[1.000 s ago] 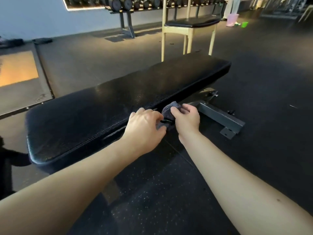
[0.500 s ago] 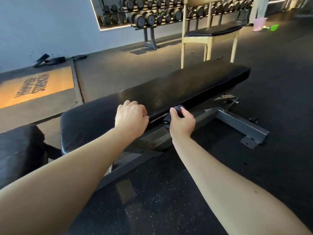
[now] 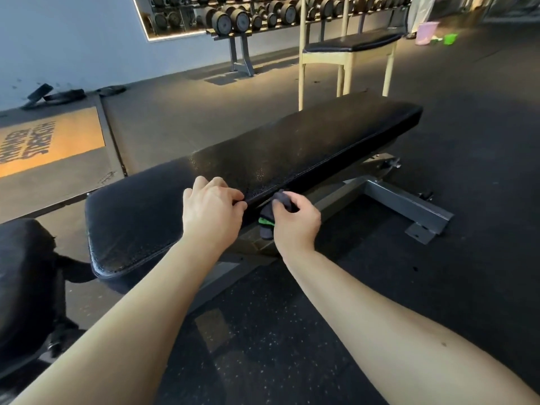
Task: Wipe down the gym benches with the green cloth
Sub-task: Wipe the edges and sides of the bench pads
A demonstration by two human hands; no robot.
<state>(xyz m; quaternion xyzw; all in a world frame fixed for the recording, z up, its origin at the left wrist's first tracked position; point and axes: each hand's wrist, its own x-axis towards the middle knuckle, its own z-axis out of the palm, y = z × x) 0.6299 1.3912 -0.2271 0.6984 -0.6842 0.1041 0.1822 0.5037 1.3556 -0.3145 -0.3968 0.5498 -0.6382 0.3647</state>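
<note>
My right hand (image 3: 295,222) pinches the cloth (image 3: 268,217) between thumb and curled fingers and holds it against the near side edge of the bench (image 3: 306,141), just under the stitched seam and roughly midway along the pad. The cloth is bunched into a small wad. It reads mostly dark grey from here, with a bright green band showing on its lower fold, and a loose end hangs below my fingers toward the grey steel frame (image 3: 406,200). My left hand (image 3: 211,211) sits just left of it, with fingers curled over the pad's near edge and the thumb pressed along the seam, gripping the bench itself. The black upholstery is pebbled, and its top shows fine specks and a dull sheen in the light from the far side. A second black pad (image 3: 26,273) stands at the near left. Far right on the dark rubber floor, a pink bucket (image 3: 426,32) stands near a small green container (image 3: 450,38); what either one holds cannot be made out. A wooden chair (image 3: 347,51) with a black seat stands beyond the bench, a dumbbell rack (image 3: 233,19) lines the far wall, and an orange mat (image 3: 49,141) lies at far left.
</note>
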